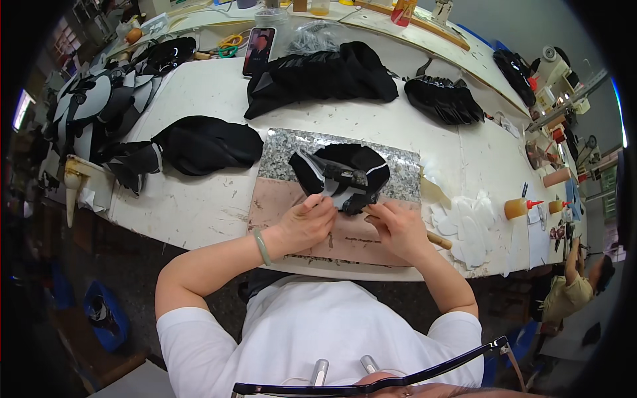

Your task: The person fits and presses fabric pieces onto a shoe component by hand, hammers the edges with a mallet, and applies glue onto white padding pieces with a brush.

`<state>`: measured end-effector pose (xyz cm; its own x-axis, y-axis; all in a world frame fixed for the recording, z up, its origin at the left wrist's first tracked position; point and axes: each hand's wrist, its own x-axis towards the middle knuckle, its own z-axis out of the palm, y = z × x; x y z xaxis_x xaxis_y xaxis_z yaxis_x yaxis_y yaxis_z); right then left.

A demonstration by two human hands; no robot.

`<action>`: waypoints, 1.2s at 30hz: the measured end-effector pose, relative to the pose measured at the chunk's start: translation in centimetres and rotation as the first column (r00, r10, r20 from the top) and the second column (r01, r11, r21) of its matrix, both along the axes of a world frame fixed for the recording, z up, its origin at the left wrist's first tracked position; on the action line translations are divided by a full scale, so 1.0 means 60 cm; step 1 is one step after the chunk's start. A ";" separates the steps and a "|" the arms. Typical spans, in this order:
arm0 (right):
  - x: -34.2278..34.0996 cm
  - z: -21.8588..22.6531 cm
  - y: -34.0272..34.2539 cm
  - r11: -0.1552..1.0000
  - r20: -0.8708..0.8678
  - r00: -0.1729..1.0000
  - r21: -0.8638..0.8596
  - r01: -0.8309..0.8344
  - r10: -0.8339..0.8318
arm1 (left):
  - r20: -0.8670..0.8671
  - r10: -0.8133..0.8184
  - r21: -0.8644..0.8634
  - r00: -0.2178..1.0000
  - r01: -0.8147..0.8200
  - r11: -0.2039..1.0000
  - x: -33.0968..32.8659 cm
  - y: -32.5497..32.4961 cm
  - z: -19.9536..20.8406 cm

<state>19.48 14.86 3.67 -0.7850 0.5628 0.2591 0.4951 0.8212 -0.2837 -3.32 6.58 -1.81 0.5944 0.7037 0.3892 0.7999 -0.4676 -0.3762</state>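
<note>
A black shoe upper (342,174) with a grey lining and pale edges lies open over a work board, right in front of me. My left hand (310,222) is closed, its fingers pinching the near edge of the upper. My right hand (397,229) is closed around a wooden-handled tool (438,240); the handle's end sticks out to the right below the palm. The tool's working end is too small to make out beside the upper's near edge. Under both hands the board has a pinkish sheet (272,205) on a speckled stone slab (405,166).
Stacked black uppers (325,79) lie behind the slab, with more black pieces (209,146) at left. A phone (259,52) stands upright at the back. White pads (468,229) and a red-tipped glue bottle (517,208) are at right. Another person (574,292) works far right.
</note>
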 end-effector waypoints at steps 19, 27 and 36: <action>-0.025 0.022 0.006 0.992 -0.032 0.998 -0.113 -0.063 0.060 | 0.108 0.011 -0.034 0.994 -0.007 0.999 -0.026 -0.018 -0.005; -0.038 0.026 -0.001 0.988 0.016 0.995 -0.121 -0.098 0.101 | 0.113 0.142 -0.083 0.983 -0.133 0.988 -0.033 -0.043 -0.014; -0.059 0.025 -0.007 0.994 0.049 0.995 -0.071 -0.084 0.088 | 0.319 0.188 -0.163 0.929 -0.141 0.977 -0.048 -0.048 -0.011</action>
